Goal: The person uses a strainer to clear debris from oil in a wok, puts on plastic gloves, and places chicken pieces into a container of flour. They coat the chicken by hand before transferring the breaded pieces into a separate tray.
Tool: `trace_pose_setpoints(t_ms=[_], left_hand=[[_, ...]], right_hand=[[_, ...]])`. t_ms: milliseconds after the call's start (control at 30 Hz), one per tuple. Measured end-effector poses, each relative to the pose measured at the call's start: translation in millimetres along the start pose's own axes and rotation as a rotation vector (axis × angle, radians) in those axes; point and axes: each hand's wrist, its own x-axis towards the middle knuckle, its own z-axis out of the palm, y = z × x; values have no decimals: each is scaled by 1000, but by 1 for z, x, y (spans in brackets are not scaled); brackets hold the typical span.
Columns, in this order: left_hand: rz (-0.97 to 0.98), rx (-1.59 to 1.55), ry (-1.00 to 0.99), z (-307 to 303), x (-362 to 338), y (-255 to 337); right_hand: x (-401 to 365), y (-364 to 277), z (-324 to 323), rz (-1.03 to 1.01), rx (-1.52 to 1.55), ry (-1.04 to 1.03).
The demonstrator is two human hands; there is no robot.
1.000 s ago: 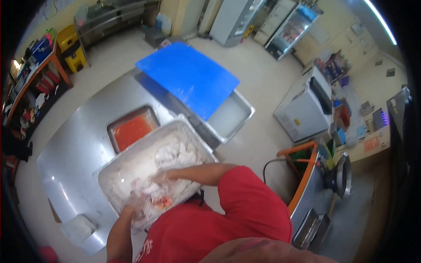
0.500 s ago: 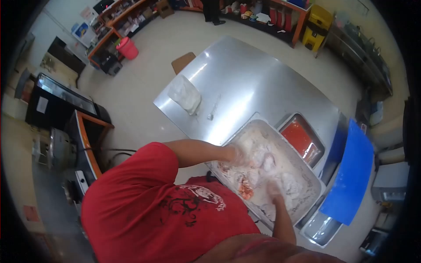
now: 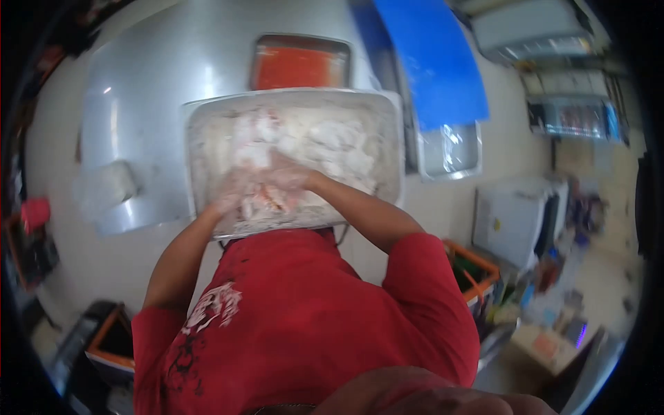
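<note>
A large metal tray (image 3: 395, 149) of white flour stands at the table's edge in front of me. Several flour-coated pieces, apparently raw meat (image 3: 339, 135), lie in it. My left hand (image 3: 232, 192) is in the tray's near left part, dusted white. Close by, my right hand (image 3: 285, 171) reaches in from the right. Between and below the hands is a reddish, partly floured piece (image 3: 268, 199); both hands touch or nearly touch it. The fingers are smeared by motion and partly lost against the flour, so their grip does not show.
Behind the tray sits a smaller metal pan (image 3: 297, 68) of orange-red liquid. A blue sheet (image 3: 443, 69) partly covers a metal container (image 3: 460, 155) on the right. On the steel table (image 3: 149, 76), a whitish bag (image 3: 114, 185) lies at left.
The view has swung round, so the tray now lies straight ahead. My hands, earlier apart over the flour, are now close together at the reddish piece near the tray's near left side.
</note>
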Motion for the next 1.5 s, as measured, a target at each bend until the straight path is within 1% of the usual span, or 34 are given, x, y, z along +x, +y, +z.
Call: trace_pose_setpoints(t_ms=[33, 67, 133, 200, 233, 267, 333, 367, 400, 433, 467, 567, 600, 633, 667, 700, 767, 800, 833, 867, 900, 933, 1000, 1067, 1133, 1167, 1233, 1267, 1300, 1333, 1367, 1433, 1467, 1500], left_hand=[[-69, -57, -11, -9, 0, -7], [-89, -48, 5, -25, 6, -17], [-43, 41, 81, -51, 29, -39], [38, 287, 159, -70, 54, -56], [103, 460, 206, -72, 67, -66], [173, 622, 271, -70, 80, -71], [261, 759, 410, -47, 115, -69], [81, 479, 497, -36, 142, -56], [-194, 301, 287, -47, 101, 26], [-32, 234, 289, -31, 125, -3], [-45, 120, 235, -28, 123, 10], [-126, -206, 57, -41, 83, 58], [-155, -276, 10, -47, 73, 61], [-145, -216, -71, -34, 100, 39], [-144, -307, -15, -39, 98, 36], [-146, -400, 37, -40, 90, 31], [-184, -192, -25, -41, 58, 42], [-198, 119, -134, -63, 34, 72], [-197, 431, -234, -78, 25, 88], [-147, 573, -267, -66, 37, 58], [-97, 713, -303, -37, 58, 3], [-75, 729, -321, -21, 59, -17], [-29, 758, -355, 11, 62, -55], [200, 866, -288, 10, 52, -50], [30, 596, -266, 8, 61, -50], [-6, 537, -279, 11, 71, -56], [54, 324, -120, 17, 67, -40], [95, 221, -47, 20, 64, -31], [113, -34, -43, 3, 39, 15], [133, -289, -36, -9, 27, 42], [165, -250, 20, -10, 27, 44], [224, -176, 128, -10, 24, 45], [274, -224, 134, -12, 17, 50], [323, -272, 141, -16, 6, 58]], right_hand=[[-7, -15, -10, -186, -202, 3], [0, 13, -18, -386, -576, 86], [-32, -67, -46, -69, -348, -69], [51, 136, -87, 78, 416, -82], [29, 105, -105, -64, 72, 116], [-17, -14, -106, 103, -489, 371], [6, -38, -127, 398, -650, 287], [6, -32, -116, 136, -633, 422], [28, -34, -102, 212, -545, 369], [48, -34, -95, 310, -467, 326], [63, -33, -89, 420, -396, 305], [58, -47, -55, 210, -293, 505], [43, -34, -53, 73, -459, 414], [25, -2, -73, -73, -608, 319], [18, 2, -83, -231, -776, 235], [-6, -38, -77, -32, -789, 195], [-41, -37, -74, 220, -151, 383], [-48, -29, -73, 312, -45, 356], [-56, -21, -72, 406, 56, 334], [-56, -5, -71, 462, -67, 199], [-56, 10, -64, 518, -188, 60], [-56, 21, -50, 430, -285, -89], [-44, 36, -18, 294, -459, -263], [-21, 46, -4, 26, -678, -187], [-16, 56, 5, -400, -911, 5], [-12, 48, 9, -135, -463, 85], [-5, 21, 8, 364, 443, 221], [-11, 6, 2, 342, 261, 212], [-19, -12, -8, 319, 82, 203], [-25, -20, -16, 291, -102, 194], [-41, -10, -4, -30, 54, 403], [-54, -44, -9, -55, -109, 449], [-57, -56, -12, -70, -193, 469], [-59, -53, -15, 25, -220, 447]])
